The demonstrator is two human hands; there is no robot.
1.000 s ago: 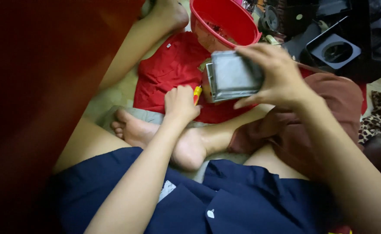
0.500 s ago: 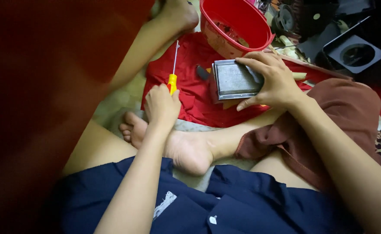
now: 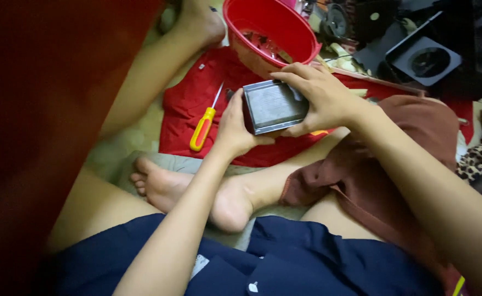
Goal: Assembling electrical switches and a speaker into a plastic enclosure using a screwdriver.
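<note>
I am gripping the grey metal box (image 3: 274, 105) with both hands just below the red bowl (image 3: 271, 30). My left hand (image 3: 235, 129) is clamping its near-left edge and my right hand (image 3: 318, 98) is wrapping fingers over its far side. The yellow-handled screwdriver (image 3: 203, 127) is lying on the red cloth (image 3: 189, 101), left of the bowl

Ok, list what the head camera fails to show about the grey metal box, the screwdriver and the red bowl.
- Grey metal box: its far end and underside are covered by the right hand and left hand.
- Yellow-handled screwdriver on the red cloth: the tip is too small to tell its type.
- Red bowl: small parts inside are too small and blurred to identify; the top edge cuts off its rim.
</note>
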